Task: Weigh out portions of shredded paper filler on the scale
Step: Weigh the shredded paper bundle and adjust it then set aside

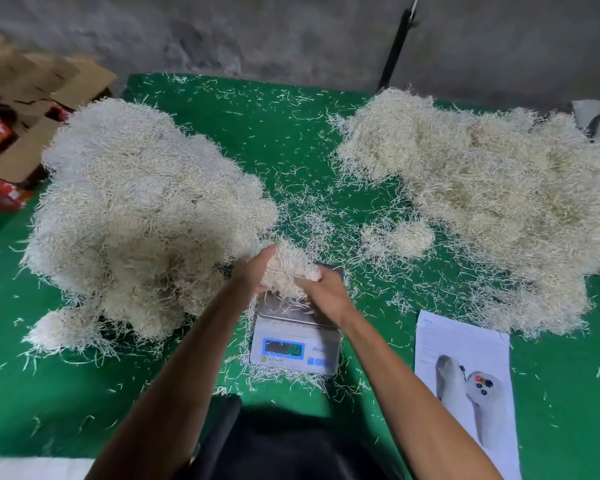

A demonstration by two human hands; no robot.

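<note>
Both hands, left hand (253, 271) and right hand (326, 292), cup a clump of shredded paper (288, 268) in a curled grip just above the scale (293, 336), near centre of the bench (84, 393), probably to lower it without spilling.

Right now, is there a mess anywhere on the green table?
Yes. Loose paper shreds are scattered all over the green mat, between the two big piles and around the scale. They look spilled from handling. Both hands hold a clump above the scale.
</note>
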